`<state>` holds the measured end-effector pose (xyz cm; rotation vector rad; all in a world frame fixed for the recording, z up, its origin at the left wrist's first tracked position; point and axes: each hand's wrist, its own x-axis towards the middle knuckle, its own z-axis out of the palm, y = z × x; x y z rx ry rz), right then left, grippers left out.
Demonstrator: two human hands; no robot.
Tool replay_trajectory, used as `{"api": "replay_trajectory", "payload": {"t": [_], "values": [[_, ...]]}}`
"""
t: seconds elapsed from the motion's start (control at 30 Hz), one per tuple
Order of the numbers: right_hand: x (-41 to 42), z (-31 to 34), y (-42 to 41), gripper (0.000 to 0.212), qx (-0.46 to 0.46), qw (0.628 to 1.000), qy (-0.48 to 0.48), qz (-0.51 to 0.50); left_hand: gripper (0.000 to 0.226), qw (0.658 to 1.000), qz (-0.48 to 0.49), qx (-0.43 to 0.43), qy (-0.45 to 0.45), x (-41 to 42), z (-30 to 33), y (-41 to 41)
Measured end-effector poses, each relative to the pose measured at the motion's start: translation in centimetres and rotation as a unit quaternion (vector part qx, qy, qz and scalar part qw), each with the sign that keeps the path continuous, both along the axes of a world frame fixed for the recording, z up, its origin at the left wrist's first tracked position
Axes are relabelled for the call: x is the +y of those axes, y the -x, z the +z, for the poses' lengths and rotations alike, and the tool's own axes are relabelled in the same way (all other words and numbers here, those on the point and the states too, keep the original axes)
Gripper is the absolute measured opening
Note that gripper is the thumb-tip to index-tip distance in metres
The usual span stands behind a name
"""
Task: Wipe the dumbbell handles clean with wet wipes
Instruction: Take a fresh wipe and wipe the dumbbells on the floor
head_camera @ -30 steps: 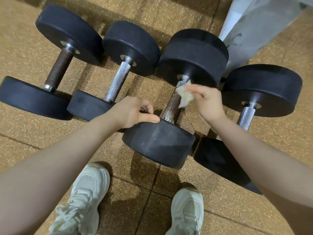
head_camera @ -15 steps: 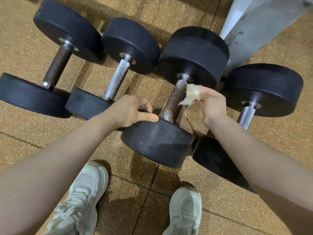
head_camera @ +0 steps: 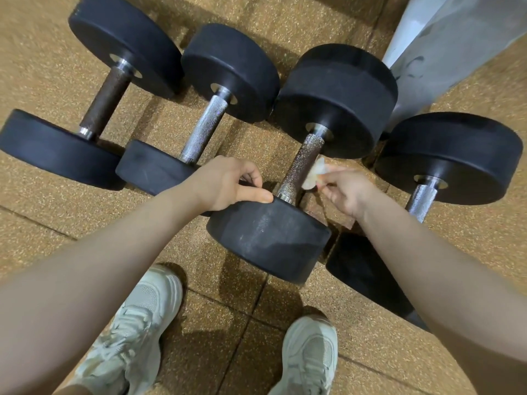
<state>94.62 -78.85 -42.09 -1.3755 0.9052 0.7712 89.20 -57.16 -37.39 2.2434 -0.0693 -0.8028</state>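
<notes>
Several black dumbbells lie side by side on the floor. The third dumbbell (head_camera: 271,238) from the left has a speckled, rusty handle (head_camera: 302,163). My left hand (head_camera: 225,183) grips the rim of its near weight, thumb on top. My right hand (head_camera: 345,189) pinches a crumpled wet wipe (head_camera: 313,173) against the right side of that handle, low down. The far-left dumbbell has a dark brown handle (head_camera: 107,99); the second has a bright knurled handle (head_camera: 205,128). The right dumbbell's handle (head_camera: 422,199) is partly hidden by my right forearm.
The floor is brown speckled rubber tiling (head_camera: 42,67) with seams. A grey-white slanted panel (head_camera: 445,44) stands at the top right behind the dumbbells. My two pale sneakers (head_camera: 137,332) (head_camera: 310,357) stand close in front of the dumbbells.
My right hand with the wipe has slid down the third dumbbell's handle from near the far weight toward the near weight. My left hand has kept its grip on the near weight.
</notes>
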Motion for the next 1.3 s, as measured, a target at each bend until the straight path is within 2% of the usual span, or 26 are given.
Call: {"api": "replay_trajectory", "payload": {"t": [0.03, 0.1, 0.2, 0.3, 0.33, 0.43, 0.57, 0.63, 0.73, 0.8, 0.87, 0.93, 1.0, 1.07, 1.17, 1.23, 1.3], "values": [[0.1, -0.5, -1.1, 0.028, -0.014, 0.998, -0.01, -0.057, 0.024, 1.0, -0.001, -0.001, -0.001, 0.0, 0.0, 0.0], [0.6, -1.2, -2.4, 0.033, -0.027, 0.993, -0.027, -0.111, 0.025, 1.0, -0.002, -0.005, -0.006, 0.0, 0.0, 0.0], [1.4, -1.6, -1.8, 0.043, -0.027, 0.986, -0.114, -0.119, 0.036, 1.0, 0.001, -0.01, -0.002, 0.1, -0.1, 0.0], [0.5, -1.6, -0.4, 0.02, -0.02, 0.985, -0.157, -0.072, 0.048, 1.0, -0.005, -0.019, 0.0, 0.0, -0.1, 0.1], [0.1, -1.4, -0.1, 0.016, -0.021, 0.986, -0.161, -0.05, 0.045, 1.0, -0.005, -0.023, -0.002, 0.0, -0.1, 0.1], [-0.3, -1.3, -0.3, 0.024, -0.013, 0.989, -0.147, -0.021, 0.049, 1.0, -0.001, -0.02, 0.002, 0.0, 0.0, 0.0], [0.5, -2.1, -0.8, 0.008, 0.006, 0.992, -0.102, -0.078, 0.041, 1.0, -0.004, -0.016, -0.002, 0.0, -0.1, 0.0], [0.4, -2.1, -0.4, 0.006, 0.008, 0.993, -0.084, -0.081, 0.047, 1.0, -0.005, -0.014, 0.0, 0.0, 0.0, 0.0], [-0.2, -1.0, 1.4, 0.009, 0.004, 0.998, -0.015, 0.061, 0.057, 1.0, -0.006, -0.016, 0.006, 0.0, 0.1, -0.1], [-0.2, -0.1, 2.4, 0.013, 0.007, 0.983, 0.012, 0.184, 0.057, 1.0, -0.009, -0.019, 0.006, 0.1, 0.1, -0.1], [0.1, 0.5, 2.1, 0.009, -0.005, 0.976, 0.04, 0.215, 0.056, 1.0, -0.01, -0.012, 0.007, 0.1, 0.2, -0.1], [0.3, 0.3, 0.2, 0.012, -0.042, 0.992, 0.072, 0.097, 0.053, 1.0, -0.011, -0.001, 0.005, 0.1, 0.2, -0.2], [0.7, -0.3, -1.7, 0.019, -0.064, 0.995, 0.033, -0.063, 0.047, 1.0, -0.015, 0.004, -0.002, 0.2, 0.1, -0.2], [1.1, -1.4, -2.3, 0.02, -0.067, 0.99, -0.007, -0.124, 0.036, 1.0, -0.018, 0.004, -0.007, 0.1, 0.0, -0.2], [1.1, -2.0, -0.6, 0.031, -0.046, 0.997, -0.018, -0.055, 0.032, 1.0, -0.012, -0.003, -0.004, 0.1, -0.2, -0.2], [0.8, -1.3, 1.4, 0.028, -0.007, 0.996, -0.028, 0.08, 0.033, 1.0, -0.012, -0.002, -0.007, 0.1, -0.2, -0.2], [0.4, -0.1, 3.1, 0.026, 0.022, 0.976, 0.008, 0.218, 0.036, 1.0, -0.013, 0.001, -0.01, 0.2, -0.2, 0.0]]}}
